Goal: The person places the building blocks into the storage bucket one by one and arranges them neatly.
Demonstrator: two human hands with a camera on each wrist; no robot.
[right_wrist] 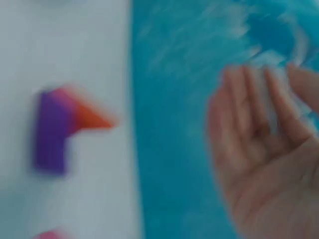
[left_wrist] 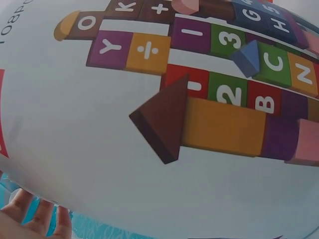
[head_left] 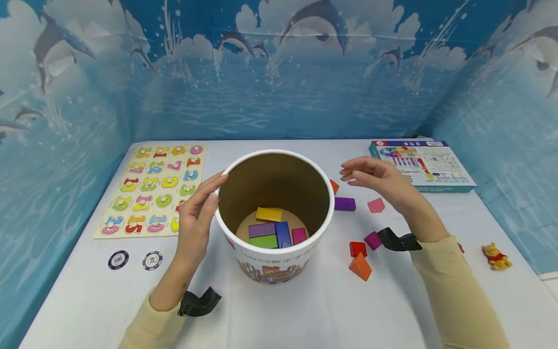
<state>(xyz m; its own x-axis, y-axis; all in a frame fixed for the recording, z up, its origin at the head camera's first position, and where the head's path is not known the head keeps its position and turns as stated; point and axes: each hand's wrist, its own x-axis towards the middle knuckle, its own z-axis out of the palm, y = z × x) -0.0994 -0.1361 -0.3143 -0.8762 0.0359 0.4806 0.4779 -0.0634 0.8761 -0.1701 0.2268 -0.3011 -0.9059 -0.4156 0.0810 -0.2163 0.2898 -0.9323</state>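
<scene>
A white printed bucket (head_left: 272, 264) stands mid-table, its open top facing up. Wooden blocks lie on its floor, among them a yellow block (head_left: 269, 214), a purple block (head_left: 262, 230), a green block (head_left: 264, 241), a blue block (head_left: 283, 233) and a pink block (head_left: 299, 235). My left hand (head_left: 196, 218) touches the bucket's left side, fingertips right at the rim and fingers fairly straight. To the right of the bucket, my right hand (head_left: 370, 177) hovers with nothing in it, fingers extended. Below it on the table are a purple block (head_left: 345, 204) and an orange block (head_left: 334, 186), blurred in the right wrist view.
More loose blocks lie at right: a pink block (head_left: 376, 205), a red block (head_left: 358, 249), a magenta block (head_left: 373, 240) and an orange triangular block (head_left: 360, 267). A number puzzle board (head_left: 150, 189) and two chips (head_left: 152, 261) are at left. A flat box (head_left: 425, 165) and bear figure (head_left: 496, 256) sit at right.
</scene>
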